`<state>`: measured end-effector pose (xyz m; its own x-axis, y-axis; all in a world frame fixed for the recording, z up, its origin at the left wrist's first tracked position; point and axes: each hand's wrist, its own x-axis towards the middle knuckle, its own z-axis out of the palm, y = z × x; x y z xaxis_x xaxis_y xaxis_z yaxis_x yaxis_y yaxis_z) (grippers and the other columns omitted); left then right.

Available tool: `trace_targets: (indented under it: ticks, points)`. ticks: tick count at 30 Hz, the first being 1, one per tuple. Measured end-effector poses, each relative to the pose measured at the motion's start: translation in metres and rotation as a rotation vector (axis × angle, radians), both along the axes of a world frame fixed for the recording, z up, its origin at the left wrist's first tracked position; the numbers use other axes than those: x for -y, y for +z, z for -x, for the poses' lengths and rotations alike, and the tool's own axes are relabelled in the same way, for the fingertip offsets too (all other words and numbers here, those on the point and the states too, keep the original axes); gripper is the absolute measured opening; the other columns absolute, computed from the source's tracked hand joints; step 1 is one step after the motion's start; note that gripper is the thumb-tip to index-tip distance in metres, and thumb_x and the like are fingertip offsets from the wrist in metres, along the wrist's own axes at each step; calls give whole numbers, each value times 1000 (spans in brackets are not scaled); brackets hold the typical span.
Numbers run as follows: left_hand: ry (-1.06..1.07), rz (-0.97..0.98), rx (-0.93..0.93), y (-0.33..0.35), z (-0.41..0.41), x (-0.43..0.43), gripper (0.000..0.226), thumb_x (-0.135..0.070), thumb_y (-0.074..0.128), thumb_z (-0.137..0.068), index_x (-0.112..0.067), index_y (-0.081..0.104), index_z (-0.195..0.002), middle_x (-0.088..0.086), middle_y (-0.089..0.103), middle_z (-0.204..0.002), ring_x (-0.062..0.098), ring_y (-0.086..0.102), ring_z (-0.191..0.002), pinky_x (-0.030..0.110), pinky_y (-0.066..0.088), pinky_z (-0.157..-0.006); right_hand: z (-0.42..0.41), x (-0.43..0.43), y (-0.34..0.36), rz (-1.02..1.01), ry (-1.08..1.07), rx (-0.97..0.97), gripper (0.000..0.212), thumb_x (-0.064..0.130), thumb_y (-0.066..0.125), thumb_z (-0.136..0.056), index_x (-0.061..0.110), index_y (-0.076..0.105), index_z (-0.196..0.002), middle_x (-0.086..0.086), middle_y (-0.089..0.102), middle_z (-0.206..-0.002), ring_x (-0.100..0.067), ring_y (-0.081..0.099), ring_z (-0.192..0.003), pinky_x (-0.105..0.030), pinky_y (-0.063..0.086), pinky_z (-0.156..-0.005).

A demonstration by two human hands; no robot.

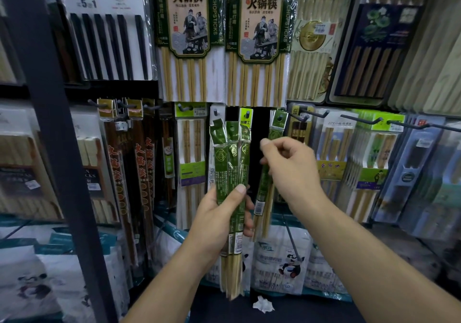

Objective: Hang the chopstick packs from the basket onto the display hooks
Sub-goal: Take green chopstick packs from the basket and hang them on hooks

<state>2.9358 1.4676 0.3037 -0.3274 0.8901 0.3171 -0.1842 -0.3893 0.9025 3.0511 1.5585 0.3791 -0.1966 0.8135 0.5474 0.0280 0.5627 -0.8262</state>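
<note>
My left hand (219, 220) grips a bundle of several green chopstick packs (232, 173) upright in front of the display, thumb across their front. My right hand (289, 165) pinches one more green chopstick pack (264, 193) whose top header (279, 120) sits on a display hook (280, 117) at centre right. A bare hook (247, 114) with a green tag is just left of it. The basket is out of view.
Rows of packed chopsticks hang all around: large bamboo packs (189, 35) above, dark red packs (129, 168) to the left, light green-labelled packs (369, 153) on long hooks to the right. A black shelf post (50, 123) stands at left. Tissue packs (282, 262) lie below.
</note>
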Motion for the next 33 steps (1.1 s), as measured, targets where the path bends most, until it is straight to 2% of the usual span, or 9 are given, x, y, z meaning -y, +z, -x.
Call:
trace_targets:
  ticks: [2, 6, 9, 11, 15, 18, 24, 30, 33]
  points:
    - [-22, -10, 0, -2, -1, 0, 30, -38, 69, -95, -11, 64, -108, 7, 69, -79, 22, 62, -58, 35, 54, -52, 4, 5, 0, 46, 83, 38, 22, 36, 66, -97, 26, 73, -79, 4, 71, -73, -3, 58, -60, -21, 48, -61]
    - [-61, -13, -2, -2, -1, 0, 33, -39, 67, -93, -10, 63, -109, 10, 69, -81, 23, 62, -60, 36, 54, -52, 7, 8, 3, 92, 170, -47, 17, 32, 66, -98, 26, 76, -85, 10, 64, -61, -1, 57, -55, -13, 42, -50]
    - [-88, -27, 4, -2, -1, 1, 25, -43, 68, -91, -20, 69, -102, 11, 70, -82, 24, 65, -62, 36, 55, -52, 6, 9, 5, 102, 197, -120, 17, 27, 68, -97, 27, 76, -81, 8, 62, -62, -3, 56, -56, -13, 42, -49]
    - [-105, -27, 33, -2, 0, 2, 34, -46, 69, -89, -18, 67, -107, 14, 72, -84, 27, 69, -66, 37, 57, -54, 5, 9, 7, 106, 184, -150, 20, 27, 68, -96, 27, 74, -77, 10, 61, -63, -3, 55, -57, -13, 41, -50]
    - [9, 23, 55, -5, 2, -2, 46, -50, 69, -87, -13, 65, -114, 11, 77, -95, 28, 75, -90, 45, 63, -74, 1, 5, 17, 117, 117, -230, 30, 25, 64, -98, 30, 71, -70, 13, 54, -58, -4, 49, -54, -16, 40, -49]
    - [62, 12, 59, -6, 3, -4, 42, -45, 64, -89, -9, 63, -110, 8, 72, -83, 25, 72, -79, 37, 61, -67, -4, -2, 24, 87, 11, -236, 30, 27, 62, -100, 25, 67, -70, 10, 45, -55, -8, 42, -53, -21, 36, -49]
    - [70, 51, -10, -5, 3, -4, 46, -47, 58, -90, -15, 67, -122, 2, 69, -77, 16, 64, -69, 32, 59, -63, -6, -17, 23, 53, -69, -189, 34, 31, 60, -100, 10, 60, -73, 9, 39, -55, -12, 36, -53, -22, 32, -47]
    - [101, 55, -52, -3, 1, -4, 56, -46, 57, -91, 4, 57, -114, 1, 72, -77, 15, 64, -67, 30, 58, -59, -5, -23, 21, 51, -96, -172, 36, 30, 60, -100, 2, 60, -78, 7, 36, -54, -12, 33, -52, -21, 32, -47]
    - [102, 58, -67, -3, 1, -3, 56, -46, 57, -91, 6, 55, -113, 2, 73, -79, 16, 65, -67, 30, 58, -59, -5, -25, 23, 59, -97, -181, 36, 29, 61, -100, 0, 60, -79, 5, 36, -55, -14, 35, -56, -21, 36, -50]
